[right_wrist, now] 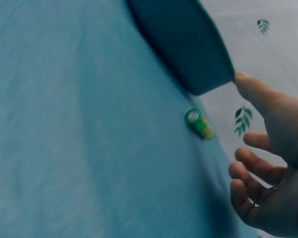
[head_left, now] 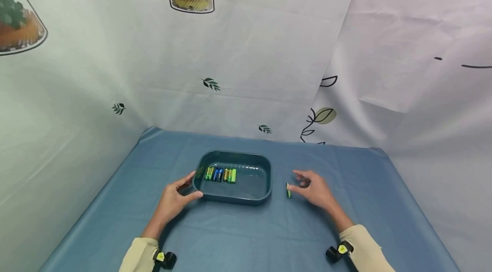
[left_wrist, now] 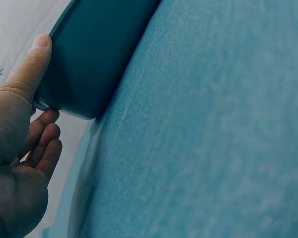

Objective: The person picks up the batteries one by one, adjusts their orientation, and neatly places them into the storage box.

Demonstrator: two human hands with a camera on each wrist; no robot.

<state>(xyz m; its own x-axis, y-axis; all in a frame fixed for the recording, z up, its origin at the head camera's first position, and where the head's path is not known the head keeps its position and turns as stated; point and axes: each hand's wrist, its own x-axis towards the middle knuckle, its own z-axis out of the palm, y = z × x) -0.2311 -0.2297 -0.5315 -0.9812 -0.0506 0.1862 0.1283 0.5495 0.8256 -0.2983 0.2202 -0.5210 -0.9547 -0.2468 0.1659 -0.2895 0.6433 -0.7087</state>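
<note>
A dark teal rectangular dish (head_left: 253, 198) stands on the blue cloth, with a row of several small batteries (head_left: 221, 174) in its left half. My left hand (head_left: 171, 201) holds the dish's left end, thumb at the front corner and fingers at the side; in the left wrist view the thumb lies against the dish wall (left_wrist: 84, 59). To the right of the dish, one green battery (right_wrist: 200, 124) lies alone on the cloth. My right hand (head_left: 316, 189) hovers beside that battery, thumb and fingers apart, with nothing between them.
The blue cloth (head_left: 246, 238) covers the table up to a pale fabric backdrop (head_left: 246, 58) printed with leaves and plants. Black wrist cameras (head_left: 333, 255) are strapped at both cuffs.
</note>
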